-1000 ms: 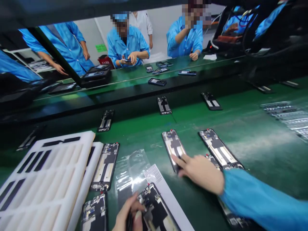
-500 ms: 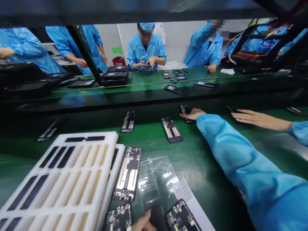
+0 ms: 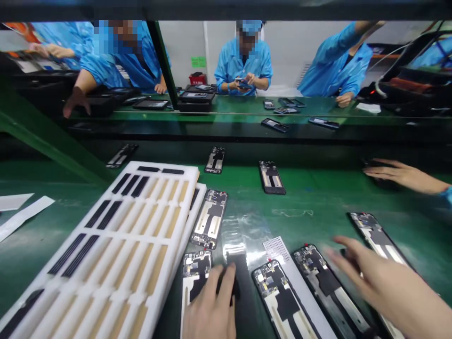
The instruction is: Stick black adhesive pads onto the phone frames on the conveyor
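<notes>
At the bottom centre my left hand lies over an opened phone body. Its thumb and fingers are bent around something dark that I cannot make out. On the right my right hand is smeared by motion, fingers apart, above two phone bodies. Nothing shows in its grasp. Between my hands another phone body leans across a white perforated strip. Clear plastic film lies beyond my left hand. One more phone body rests beside the foam tray.
White foam trays with black strips are stacked at left. Small phone bodies lie farther back. A co-worker's hand reaches in at right. Other people stand behind the green frame.
My right arm has drawn back from the far phone body, which is gone from its spot. My left hand has come up over the near phone body. The view has shifted, showing more at left.
</notes>
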`<act>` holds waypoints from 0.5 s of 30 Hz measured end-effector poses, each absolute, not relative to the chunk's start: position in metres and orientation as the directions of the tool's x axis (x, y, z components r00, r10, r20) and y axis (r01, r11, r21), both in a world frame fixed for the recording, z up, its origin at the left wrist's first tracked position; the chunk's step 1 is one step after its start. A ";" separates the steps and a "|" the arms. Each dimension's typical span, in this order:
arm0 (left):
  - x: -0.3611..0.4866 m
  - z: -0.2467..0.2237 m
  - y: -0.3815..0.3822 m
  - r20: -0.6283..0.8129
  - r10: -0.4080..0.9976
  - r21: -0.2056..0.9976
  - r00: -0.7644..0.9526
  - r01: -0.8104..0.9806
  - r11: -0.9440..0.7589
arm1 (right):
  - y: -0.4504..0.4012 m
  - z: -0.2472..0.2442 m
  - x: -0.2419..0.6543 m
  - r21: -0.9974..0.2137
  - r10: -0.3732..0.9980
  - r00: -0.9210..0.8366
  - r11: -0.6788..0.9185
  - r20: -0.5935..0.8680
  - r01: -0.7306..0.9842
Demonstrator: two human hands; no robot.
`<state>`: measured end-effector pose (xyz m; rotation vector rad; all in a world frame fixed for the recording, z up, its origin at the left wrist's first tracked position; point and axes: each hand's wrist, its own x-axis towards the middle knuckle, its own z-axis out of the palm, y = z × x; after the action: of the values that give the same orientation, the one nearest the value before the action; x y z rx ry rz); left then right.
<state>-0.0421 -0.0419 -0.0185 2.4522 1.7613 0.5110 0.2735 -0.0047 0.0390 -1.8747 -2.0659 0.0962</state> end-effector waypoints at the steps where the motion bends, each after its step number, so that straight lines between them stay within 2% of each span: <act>1: -0.043 -0.015 -0.042 0.183 0.939 0.195 0.292 0.925 -0.325 | 0.011 0.051 0.261 -0.433 0.977 -0.059 0.145 0.207 0.890; 2: -0.043 -0.013 -0.041 0.153 0.943 0.139 0.297 0.938 -0.318 | 0.026 0.060 0.246 -0.581 0.976 -0.016 0.142 0.216 0.801; 4: -0.044 -0.010 -0.042 0.117 0.945 0.055 0.306 0.948 -0.313 | 0.051 0.063 0.213 -0.793 0.984 0.045 0.112 0.173 0.599; 6: -0.044 -0.009 -0.042 0.102 0.940 0.002 0.326 0.945 -0.327 | 0.062 0.044 0.183 -0.917 0.999 0.041 -0.043 -0.029 0.396; 8: -0.044 -0.009 -0.042 0.093 0.931 -0.033 0.354 0.935 -0.352 | 0.060 0.016 0.163 -0.945 0.974 -0.082 -0.181 -0.210 0.273; 9: -0.043 -0.010 -0.041 0.083 0.927 -0.047 0.365 0.931 -0.362 | 0.056 0.003 0.157 -0.944 0.957 -0.142 -0.213 -0.253 0.251; 11: -0.043 -0.012 -0.039 0.056 0.925 -0.058 0.375 0.926 -0.372 | 0.047 -0.016 0.151 -0.946 0.947 -0.193 -0.204 -0.256 0.254; 15: -0.043 -0.018 -0.036 0.029 0.922 -0.055 0.386 0.922 -0.384 | 0.040 -0.021 0.146 -0.940 0.961 -0.229 -0.073 -0.156 0.334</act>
<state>-0.0426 -0.0360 -0.0182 2.6658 1.7761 -0.0095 0.1457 0.0401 -0.0209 -1.4125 -1.5921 1.3168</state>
